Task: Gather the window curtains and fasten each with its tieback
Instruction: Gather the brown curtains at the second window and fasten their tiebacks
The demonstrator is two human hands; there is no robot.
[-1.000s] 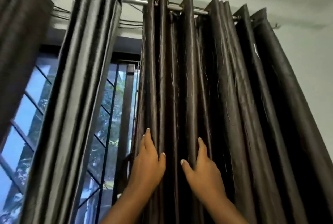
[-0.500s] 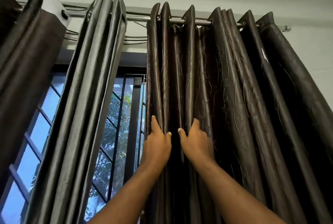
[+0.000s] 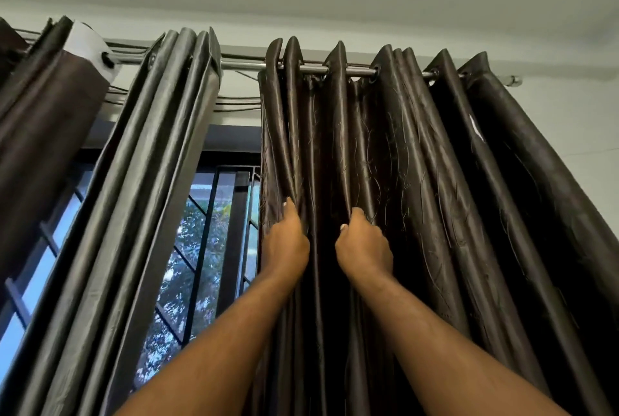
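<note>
A dark brown satin curtain [image 3: 435,201] hangs in folds from a metal rod [image 3: 248,64] on the right half of the window. My left hand [image 3: 284,241] grips the curtain's left edge fold, fingers curled into the cloth. My right hand [image 3: 363,246] pinches the neighbouring fold just to the right, about a hand's width away. Both arms reach up from below. A second, greyer gathered curtain [image 3: 140,181] hangs to the left, and a third dark panel [image 3: 40,134] at the far left. No tieback shows.
Between the curtains the window [image 3: 207,248] shows dark metal bars with trees behind. The rod ends in a cap [image 3: 514,80] at the right, near a white wall [image 3: 569,121]. Thin cables run under the rod. The ceiling is close above.
Both hands have climbed higher up the right curtain and closed from flat, spread fingers into grips on its folds. The view has tilted upward, showing more ceiling.
</note>
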